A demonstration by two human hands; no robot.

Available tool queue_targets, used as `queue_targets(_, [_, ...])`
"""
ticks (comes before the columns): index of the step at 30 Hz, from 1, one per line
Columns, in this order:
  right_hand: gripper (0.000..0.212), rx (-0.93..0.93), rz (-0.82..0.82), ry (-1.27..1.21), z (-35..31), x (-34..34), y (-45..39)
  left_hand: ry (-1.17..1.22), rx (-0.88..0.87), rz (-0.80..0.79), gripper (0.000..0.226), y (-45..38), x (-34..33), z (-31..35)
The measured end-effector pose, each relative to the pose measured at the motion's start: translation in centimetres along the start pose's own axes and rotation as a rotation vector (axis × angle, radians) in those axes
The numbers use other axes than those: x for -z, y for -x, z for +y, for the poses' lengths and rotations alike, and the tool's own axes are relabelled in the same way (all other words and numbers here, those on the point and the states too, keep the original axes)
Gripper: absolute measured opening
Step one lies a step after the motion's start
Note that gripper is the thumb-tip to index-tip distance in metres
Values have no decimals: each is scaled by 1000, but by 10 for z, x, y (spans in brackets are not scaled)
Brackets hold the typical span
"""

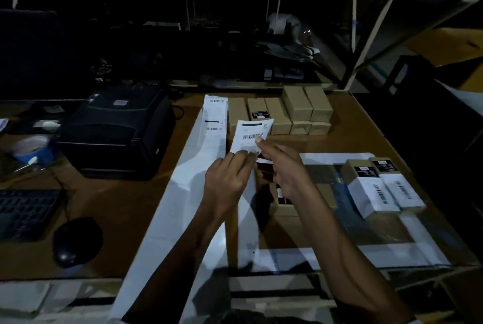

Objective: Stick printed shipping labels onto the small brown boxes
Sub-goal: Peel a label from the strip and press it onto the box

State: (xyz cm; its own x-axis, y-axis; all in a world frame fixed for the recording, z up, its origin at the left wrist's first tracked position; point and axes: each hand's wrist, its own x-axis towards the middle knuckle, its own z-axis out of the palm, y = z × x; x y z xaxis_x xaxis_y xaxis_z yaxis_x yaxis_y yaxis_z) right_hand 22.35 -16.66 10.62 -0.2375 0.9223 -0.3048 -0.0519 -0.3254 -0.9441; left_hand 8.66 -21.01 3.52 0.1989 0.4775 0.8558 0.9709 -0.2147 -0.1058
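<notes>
- My left hand (226,177) pinches the label's (251,135) lower corner; right hand (285,167) fingers pinch its edge, above the counter (109,193).
- Risk: the sticky side folding onto itself.
- Unlabelled brown boxes (287,112) sit behind; a crooked landing would wrinkle the barcode.

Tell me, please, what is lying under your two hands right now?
Below the left hand and right hand, which pinch a printed label, sits a small brown box on the table. The hands cover most of its top.
</notes>
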Motion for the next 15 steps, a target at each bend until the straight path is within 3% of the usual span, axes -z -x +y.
queue_targets(4, [18,4,13,-36,1,30,3,31,-26,-17,20,-2,-2,39])
queue_targets(11, [12,87,122,-46,5,83,6,208,99,-2,24,-16,-1,76])
queue_targets(15, [17,107,97,43,13,111,5,360,491,-94,40,-60,2,75])
